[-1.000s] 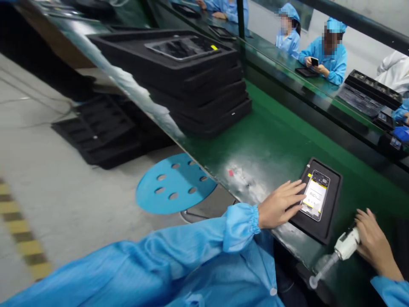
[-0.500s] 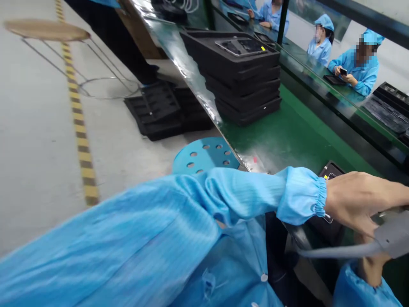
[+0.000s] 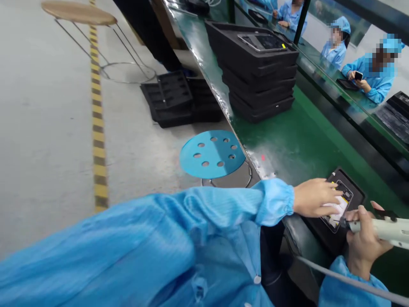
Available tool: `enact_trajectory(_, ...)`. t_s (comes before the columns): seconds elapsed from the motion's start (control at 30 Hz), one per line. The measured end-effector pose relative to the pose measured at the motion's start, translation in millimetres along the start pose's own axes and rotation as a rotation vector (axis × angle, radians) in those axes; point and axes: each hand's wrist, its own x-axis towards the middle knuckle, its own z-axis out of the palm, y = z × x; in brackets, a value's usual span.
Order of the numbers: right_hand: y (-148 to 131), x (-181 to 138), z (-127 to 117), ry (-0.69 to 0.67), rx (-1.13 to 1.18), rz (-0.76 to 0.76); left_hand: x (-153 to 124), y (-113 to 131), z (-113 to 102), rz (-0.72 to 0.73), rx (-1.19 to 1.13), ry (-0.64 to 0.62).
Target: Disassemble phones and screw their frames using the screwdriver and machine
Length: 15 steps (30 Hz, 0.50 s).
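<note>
A phone frame point(image 3: 339, 205) with a white and yellow inside lies in a black foam tray point(image 3: 351, 191) on the green belt, near its front edge. My left hand point(image 3: 316, 197) rests flat on the phone frame, fingers stretched out. My right hand point(image 3: 364, 243) is wrapped round a white electric screwdriver point(image 3: 380, 229), whose tip points at the lower end of the phone frame. A grey cable point(image 3: 348, 281) runs from the tool across my right sleeve.
A stack of black foam trays point(image 3: 258, 81) with a phone part on top stands further along the green belt point(image 3: 297, 145). A blue perforated stool seat point(image 3: 211, 153), more black trays point(image 3: 179, 98) and a wooden stool point(image 3: 79, 13) are on the floor. Other people in blue sit across the line.
The view has swung. My left hand has settled flat on the phone frame, and my right hand has brought the screwdriver up from the belt edge to the frame's lower end.
</note>
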Motion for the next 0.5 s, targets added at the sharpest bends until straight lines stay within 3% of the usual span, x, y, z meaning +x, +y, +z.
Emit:
enact_trajectory(0.17, -3, 2, 19, 0.042, 0.091, 0.089, -43, -15, 48, -0.090, -0.063, -0.093)
enact_trajectory(0.5, 5, 4, 21, 0.057, -0.024, 0.097, -44, -13, 51, -0.111, -0.075, -0.119)
